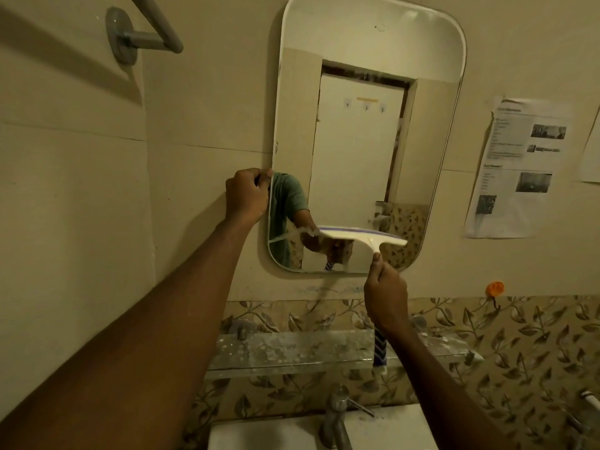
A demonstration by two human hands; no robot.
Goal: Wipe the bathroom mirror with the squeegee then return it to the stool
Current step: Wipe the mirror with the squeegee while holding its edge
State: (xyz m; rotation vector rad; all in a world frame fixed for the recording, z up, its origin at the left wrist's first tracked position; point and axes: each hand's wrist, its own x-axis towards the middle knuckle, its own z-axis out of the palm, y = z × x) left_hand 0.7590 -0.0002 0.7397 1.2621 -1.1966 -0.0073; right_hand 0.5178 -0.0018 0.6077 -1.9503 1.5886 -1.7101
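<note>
A rounded rectangular mirror hangs on the beige wall. My right hand grips the handle of a white squeegee, whose blade lies flat across the mirror's lower part. The blue and white end of the handle sticks out below my wrist. My left hand clasps the mirror's left edge at mid height. No stool is in view.
A stained glass shelf runs below the mirror, above a white basin with a metal tap. A grey towel bar juts out at the upper left. Printed paper sheets are stuck on the right wall, with an orange hook beneath.
</note>
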